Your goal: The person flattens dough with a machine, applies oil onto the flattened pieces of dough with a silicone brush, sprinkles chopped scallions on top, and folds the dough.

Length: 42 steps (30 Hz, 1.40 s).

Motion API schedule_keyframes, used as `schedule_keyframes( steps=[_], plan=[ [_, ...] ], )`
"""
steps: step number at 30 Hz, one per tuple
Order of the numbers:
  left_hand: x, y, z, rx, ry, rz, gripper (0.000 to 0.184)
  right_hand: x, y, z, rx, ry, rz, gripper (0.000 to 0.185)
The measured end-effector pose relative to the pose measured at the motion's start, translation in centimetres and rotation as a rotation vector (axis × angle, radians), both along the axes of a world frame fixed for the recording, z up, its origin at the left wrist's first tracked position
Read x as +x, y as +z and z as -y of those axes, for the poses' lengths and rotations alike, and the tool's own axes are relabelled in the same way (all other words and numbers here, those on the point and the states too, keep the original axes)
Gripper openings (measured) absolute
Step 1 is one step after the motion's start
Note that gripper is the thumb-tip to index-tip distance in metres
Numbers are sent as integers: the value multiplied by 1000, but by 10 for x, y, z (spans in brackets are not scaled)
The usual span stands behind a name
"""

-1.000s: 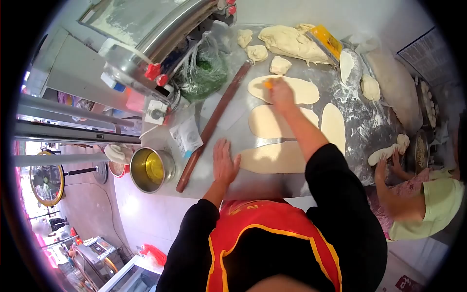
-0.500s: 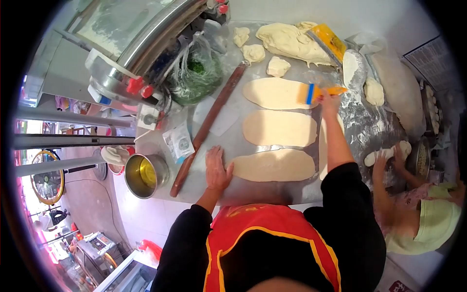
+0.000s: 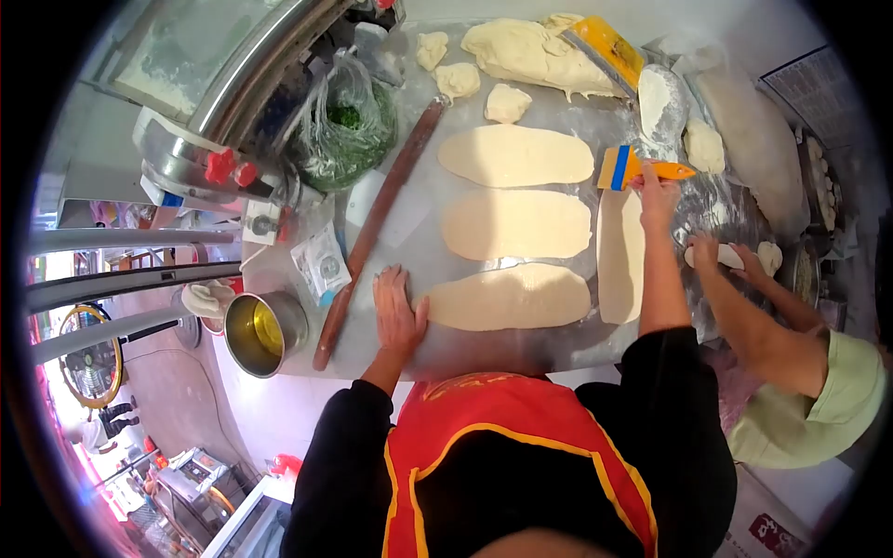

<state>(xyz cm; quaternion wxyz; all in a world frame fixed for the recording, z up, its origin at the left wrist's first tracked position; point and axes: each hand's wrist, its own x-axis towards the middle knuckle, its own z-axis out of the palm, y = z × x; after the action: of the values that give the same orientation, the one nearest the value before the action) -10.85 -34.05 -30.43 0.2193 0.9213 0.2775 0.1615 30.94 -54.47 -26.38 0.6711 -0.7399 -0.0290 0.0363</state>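
My right hand [image 3: 659, 200] grips an orange-handled brush [image 3: 642, 170] with a blue band. Its bristles are over the top end of an upright dough strip [image 3: 620, 260]. Left of that strip lie three flat dough ovals, one above another: a top one [image 3: 516, 156], a middle one [image 3: 517, 224] and a bottom one [image 3: 510, 297]. My left hand [image 3: 398, 312] rests flat on the metal table [image 3: 456, 355], fingers spread, beside the bottom oval's left end and holding nothing. A long brown rolling pin [image 3: 379, 232] lies slanted to the left of the ovals.
A metal pot of yellow oil [image 3: 266, 333] stands at the table's left edge, below a bag of greens [image 3: 344, 130]. Dough lumps [image 3: 530, 54] and a yellow scraper [image 3: 606, 51] lie at the back. On the right, a co-worker's hands [image 3: 721, 256] touch a dough roll.
My right hand has moved the brush from the top oval rightward to the upright strip. My left hand stays flat on the table. The whole view has shifted slightly.
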Motion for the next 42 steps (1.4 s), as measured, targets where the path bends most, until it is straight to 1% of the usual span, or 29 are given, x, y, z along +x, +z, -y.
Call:
schedule_keyframes(
  steps=[1, 4, 5, 6, 7, 8, 9, 10, 11, 13, 16, 19, 21, 22, 23, 25, 27, 28, 29, 32, 35, 36, 38, 39, 41, 42],
  plan=[
    [0, 1, 1, -4, -4, 5, 54, -11, 14, 7, -54, 36, 51, 18],
    [0, 0, -1, 24, -10, -22, 53, -75, 43, -2, -445, 213, 288, 18],
    [0, -1, -1, 20, -11, 2, 53, -95, 35, -11, -545, 215, 398, 15],
    [-1, -3, 0, 16, -13, 22, 53, -116, 29, -22, -642, 253, 507, 17],
    [-3, -4, 0, 14, -19, 41, 53, -133, 24, -35, -783, 368, 497, 21],
    [-4, -4, -1, 18, -24, 47, 53, -147, -4, -49, -942, 394, 758, 25],
    [-3, -4, -1, 22, -28, 55, 52, -170, 1, -70, -864, 438, 841, 25],
    [-4, -5, -1, 23, -35, 64, 52, -189, -2, -90, -899, 543, 820, 27],
    [-4, -6, -1, 26, -32, 71, 52, -205, -18, -107, -872, 610, 843, 27],
    [-5, -9, 0, 31, -31, 88, 51, -238, -36, -133, -666, 670, 979, 27],
    [-6, -15, 0, 51, -30, 82, 50, -256, 27, -141, -499, 796, 622, 19],
    [-6, -13, 1, 51, -38, 89, 50, -223, 1, -128, -284, 420, 306, 22],
    [-5, -12, 2, 53, -32, 83, 49, -184, -1, -85, -202, 350, -128, 28],
    [-5, -14, 2, 61, -38, 85, 48, -167, -10, -60, -138, 279, -131, 22],
    [-5, -15, 1, 69, -44, 87, 48, -152, -8, -35, -17, 234, -164, 16],
    [-3, -12, 2, 65, -47, 94, 47, -121, -2, 10, 146, 156, -213, 15],
    [-3, -14, 2, 81, -49, 77, 46, -97, 25, 40, 33, 116, -12, 15],
    [-3, -13, 2, 79, -45, 65, 46, -82, 35, 54, -80, 158, 78, 14],
    [-2, -10, 3, 76, -41, 52, 46, -69, 38, 65, -193, 200, 168, 13],
    [-1, -9, 3, 73, -36, 31, 46, -45, 23, 80, -498, 242, 653, 18],
    [0, -13, 4, 82, -38, 21, 45, -56, 5, 103, -698, 435, 611, 24],
    [0, -13, 2, 89, -43, 17, 45, -69, -1, 113, -714, 514, 566, 28],
    [1, -11, 2, 81, -44, 20, 45, -102, 13, 136, -723, 637, 529, 26],
    [1, -10, 4, 73, -43, 23, 45, -122, 15, 152, -588, 632, 358, 24],
    [1, -9, 5, 70, -44, 27, 44, -161, 26, 179, -536, 657, 257, 20],
    [1, -9, 4, 69, -47, 29, 44, -178, 41, 190, -621, 690, 322, 18]
  ],
)
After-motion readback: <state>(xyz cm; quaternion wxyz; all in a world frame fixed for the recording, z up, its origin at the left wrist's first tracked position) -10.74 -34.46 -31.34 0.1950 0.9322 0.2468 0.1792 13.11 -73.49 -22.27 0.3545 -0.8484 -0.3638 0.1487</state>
